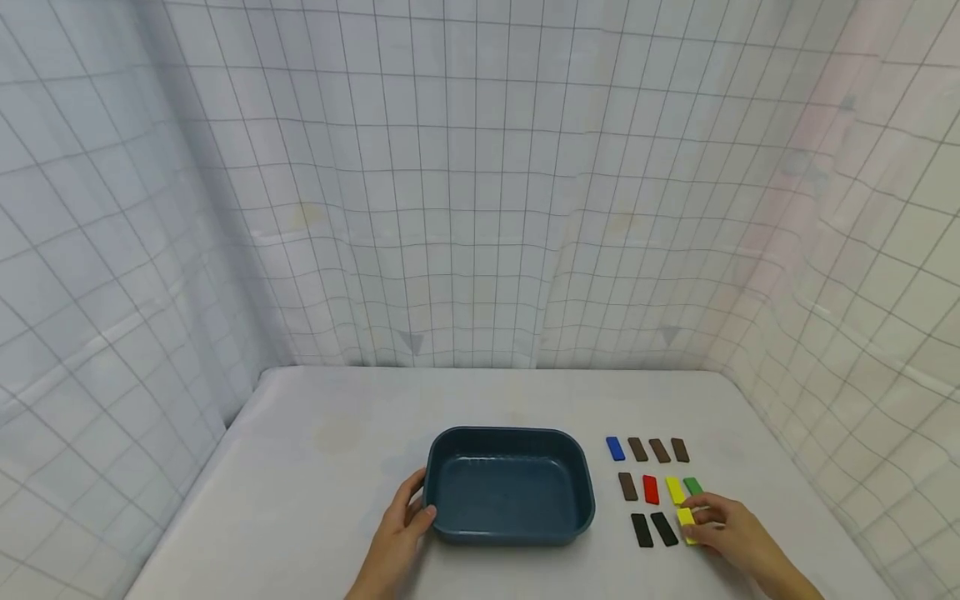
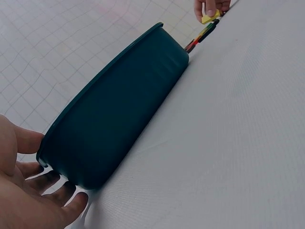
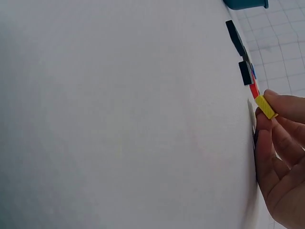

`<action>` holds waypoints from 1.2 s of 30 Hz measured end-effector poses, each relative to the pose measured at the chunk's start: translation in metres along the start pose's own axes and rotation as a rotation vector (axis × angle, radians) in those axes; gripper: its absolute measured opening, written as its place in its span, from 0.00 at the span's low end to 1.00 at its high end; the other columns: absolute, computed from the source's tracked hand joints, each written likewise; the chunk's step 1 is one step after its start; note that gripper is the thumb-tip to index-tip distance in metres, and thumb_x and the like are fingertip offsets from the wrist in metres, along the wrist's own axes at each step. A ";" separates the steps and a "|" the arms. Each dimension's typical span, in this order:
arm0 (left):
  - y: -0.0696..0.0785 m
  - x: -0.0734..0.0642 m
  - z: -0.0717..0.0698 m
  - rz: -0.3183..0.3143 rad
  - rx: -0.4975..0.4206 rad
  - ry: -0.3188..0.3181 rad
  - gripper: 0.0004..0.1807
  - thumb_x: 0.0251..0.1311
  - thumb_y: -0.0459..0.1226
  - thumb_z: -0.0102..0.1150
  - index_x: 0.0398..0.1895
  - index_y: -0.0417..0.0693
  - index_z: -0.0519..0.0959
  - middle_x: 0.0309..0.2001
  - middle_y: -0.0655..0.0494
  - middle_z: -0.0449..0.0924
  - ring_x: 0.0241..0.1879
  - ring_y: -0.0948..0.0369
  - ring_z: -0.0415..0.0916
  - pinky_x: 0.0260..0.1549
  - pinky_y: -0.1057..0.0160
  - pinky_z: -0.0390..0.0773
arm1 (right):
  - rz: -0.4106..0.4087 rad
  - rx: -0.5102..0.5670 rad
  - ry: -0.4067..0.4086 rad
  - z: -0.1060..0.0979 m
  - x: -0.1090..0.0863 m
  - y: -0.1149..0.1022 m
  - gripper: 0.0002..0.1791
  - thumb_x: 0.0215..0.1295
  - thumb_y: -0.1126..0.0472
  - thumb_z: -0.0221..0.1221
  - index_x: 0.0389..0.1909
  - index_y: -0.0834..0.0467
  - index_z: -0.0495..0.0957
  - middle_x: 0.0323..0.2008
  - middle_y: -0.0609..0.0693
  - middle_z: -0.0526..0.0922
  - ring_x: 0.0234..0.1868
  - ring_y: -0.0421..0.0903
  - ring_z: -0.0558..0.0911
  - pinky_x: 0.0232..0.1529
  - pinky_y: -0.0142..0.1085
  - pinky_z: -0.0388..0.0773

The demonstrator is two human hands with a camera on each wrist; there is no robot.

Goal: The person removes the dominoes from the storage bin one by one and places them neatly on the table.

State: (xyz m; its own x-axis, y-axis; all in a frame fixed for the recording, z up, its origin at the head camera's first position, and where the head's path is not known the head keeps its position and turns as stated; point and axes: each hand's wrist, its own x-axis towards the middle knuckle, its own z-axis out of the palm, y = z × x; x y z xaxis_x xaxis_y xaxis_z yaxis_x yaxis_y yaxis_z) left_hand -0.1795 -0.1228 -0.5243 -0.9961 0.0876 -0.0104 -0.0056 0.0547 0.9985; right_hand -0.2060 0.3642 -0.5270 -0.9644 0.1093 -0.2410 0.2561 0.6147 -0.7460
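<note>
A dark teal rectangular basin (image 1: 513,537) with rounded corners sits on the white table, nothing inside it. At its left end my left hand (image 1: 400,525) grips the side, thumb at the rim and fingers along the outer wall. To the right of the basin, my right hand (image 1: 723,527) pinches a small yellow block (image 3: 265,107) between thumb and fingertips, at the right end of the front row. Beside it lie two black blocks (image 1: 664,529). Just behind the hand are another yellow block (image 1: 675,490) and a green block (image 1: 692,485), partly covered by the fingers.
A red block (image 1: 651,490) and a brown block (image 1: 627,487) share the middle row. Farther back lie a blue block (image 1: 616,448) and three brown blocks (image 1: 659,451). White gridded curtains (image 1: 480,208) hang behind the table (image 1: 315,483) and along both sides.
</note>
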 end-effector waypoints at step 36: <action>0.001 0.004 0.006 0.021 0.013 -0.003 0.32 0.78 0.31 0.50 0.79 0.35 0.54 0.78 0.31 0.50 0.74 0.35 0.58 0.68 0.39 0.66 | -0.139 -0.269 0.039 -0.010 -0.003 0.003 0.21 0.58 0.56 0.75 0.48 0.62 0.84 0.31 0.45 0.78 0.36 0.46 0.81 0.35 0.38 0.81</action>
State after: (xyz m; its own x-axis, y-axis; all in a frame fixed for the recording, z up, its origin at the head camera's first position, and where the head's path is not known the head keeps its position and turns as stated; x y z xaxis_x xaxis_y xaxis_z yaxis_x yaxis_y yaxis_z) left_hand -0.1833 -0.1167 -0.5235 -0.9958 0.0913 0.0099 0.0160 0.0655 0.9977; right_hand -0.2033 0.3735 -0.5224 -0.9921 0.0360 -0.1205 0.0996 0.8101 -0.5777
